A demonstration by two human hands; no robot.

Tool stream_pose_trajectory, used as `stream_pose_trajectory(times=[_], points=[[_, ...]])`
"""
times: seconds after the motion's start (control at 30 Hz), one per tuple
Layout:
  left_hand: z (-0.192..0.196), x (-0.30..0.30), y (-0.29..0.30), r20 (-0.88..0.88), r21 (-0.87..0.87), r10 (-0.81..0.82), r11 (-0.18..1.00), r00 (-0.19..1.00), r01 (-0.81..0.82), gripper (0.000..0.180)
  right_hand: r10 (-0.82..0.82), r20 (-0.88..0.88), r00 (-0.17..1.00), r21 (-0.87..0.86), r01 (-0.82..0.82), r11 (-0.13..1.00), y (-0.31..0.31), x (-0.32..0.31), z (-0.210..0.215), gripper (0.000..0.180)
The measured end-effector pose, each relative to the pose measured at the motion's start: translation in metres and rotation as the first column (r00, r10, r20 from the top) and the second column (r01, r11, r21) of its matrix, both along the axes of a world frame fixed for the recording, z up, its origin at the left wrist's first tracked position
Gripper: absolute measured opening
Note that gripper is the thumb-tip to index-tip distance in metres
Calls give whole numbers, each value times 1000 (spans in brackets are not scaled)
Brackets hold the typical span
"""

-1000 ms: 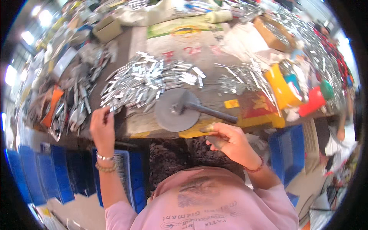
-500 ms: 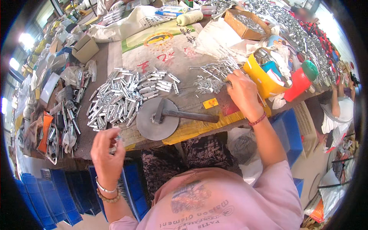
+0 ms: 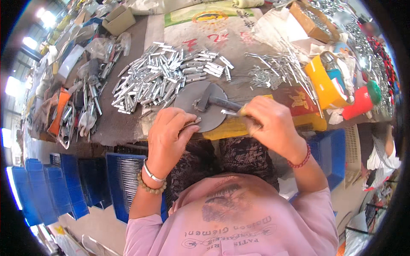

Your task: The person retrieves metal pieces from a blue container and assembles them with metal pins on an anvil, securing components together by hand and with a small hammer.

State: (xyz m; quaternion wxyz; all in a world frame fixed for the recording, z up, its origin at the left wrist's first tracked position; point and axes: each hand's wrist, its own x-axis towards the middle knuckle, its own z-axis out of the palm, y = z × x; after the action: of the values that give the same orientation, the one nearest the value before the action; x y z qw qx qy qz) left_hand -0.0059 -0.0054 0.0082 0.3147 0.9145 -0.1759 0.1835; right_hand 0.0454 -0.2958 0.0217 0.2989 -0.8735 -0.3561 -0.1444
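Well, metal pieces [image 3: 229, 112] in both hands [image 3: 168, 131]

The left hand [image 3: 168, 133] pinches a small metal piece [image 3: 193, 123]; the right hand [image 3: 274, 126] has a silvery piece [image 3: 229, 113] at its fingertips. Between and just beyond them, a hammer [image 3: 220, 102] lies across a round plate [image 3: 213, 121]; past the left hand spreads a metal heap [image 3: 156, 77].

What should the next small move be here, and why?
Perhaps bring the silvery piece in the right hand toward the metal part in the left hand: both appear pinched, with a gap between them, near the grey disc.
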Motion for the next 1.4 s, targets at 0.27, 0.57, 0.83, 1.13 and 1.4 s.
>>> stream_pose_trajectory(times=[0.27,0.57,0.83,1.13,1.4], points=[[-14,-7,5,22,-70,75,995,997,-74,18,97,86,992,-70,-91,993,35,-2,-12,13],[-11,-3,3,16,-67,101,993,995,-99,23,112,98,989,-115,-101,988,38,0,-9,10],[-11,1,5,61,-64,83,995,995,-79,21,125,111,986,-135,-110,985,39,4,-9,15],[-15,-3,8,-8,-126,73,989,997,-73,18,205,120,971,-159,-185,970,40,9,-9,6],[-17,-3,7,-44,-166,53,984,998,-60,19,264,166,950,-201,-230,952,46,15,-13,7]])
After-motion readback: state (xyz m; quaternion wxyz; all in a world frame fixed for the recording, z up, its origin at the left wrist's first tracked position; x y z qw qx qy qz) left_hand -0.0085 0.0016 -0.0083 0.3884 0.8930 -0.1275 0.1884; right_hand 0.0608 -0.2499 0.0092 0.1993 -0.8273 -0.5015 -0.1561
